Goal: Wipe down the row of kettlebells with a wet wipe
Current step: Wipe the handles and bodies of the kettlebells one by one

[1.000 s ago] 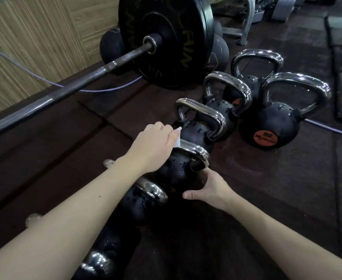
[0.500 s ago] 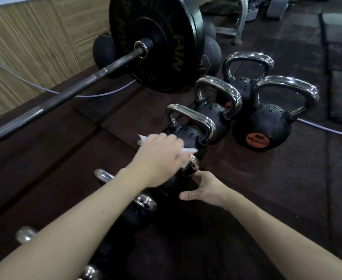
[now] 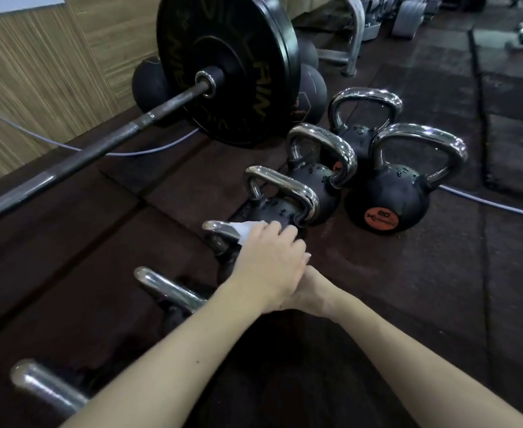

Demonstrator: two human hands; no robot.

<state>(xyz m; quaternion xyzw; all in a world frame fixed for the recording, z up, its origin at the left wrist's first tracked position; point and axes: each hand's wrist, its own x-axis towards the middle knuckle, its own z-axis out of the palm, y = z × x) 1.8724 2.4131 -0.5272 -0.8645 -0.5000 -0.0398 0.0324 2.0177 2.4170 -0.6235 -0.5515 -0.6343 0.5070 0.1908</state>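
A row of black kettlebells with chrome handles runs from the bottom left toward the upper right on the dark floor. My left hand (image 3: 269, 261) presses a white wet wipe (image 3: 245, 229) onto the chrome handle (image 3: 220, 229) of the third kettlebell in the row. My right hand (image 3: 312, 291) rests against that kettlebell's side, mostly hidden under my left hand. Beyond stand a kettlebell (image 3: 280, 208), another (image 3: 315, 177), a far one (image 3: 362, 131) and a big one with an orange label (image 3: 386, 199). Two nearer handles (image 3: 167, 288) (image 3: 44, 384) show below.
A barbell (image 3: 99, 149) with a large black plate (image 3: 232, 66) lies across the upper left. Black medicine balls (image 3: 309, 94) sit behind the plate. A grey cable (image 3: 495, 205) crosses the floor. A wooden wall (image 3: 37, 72) is at left, a metal rack (image 3: 354, 35) at the back.
My left hand slid the wipe leftward and down along the kettlebell handle and now covers my right hand. The view has shifted, so the kettlebells sit lower in the frame.
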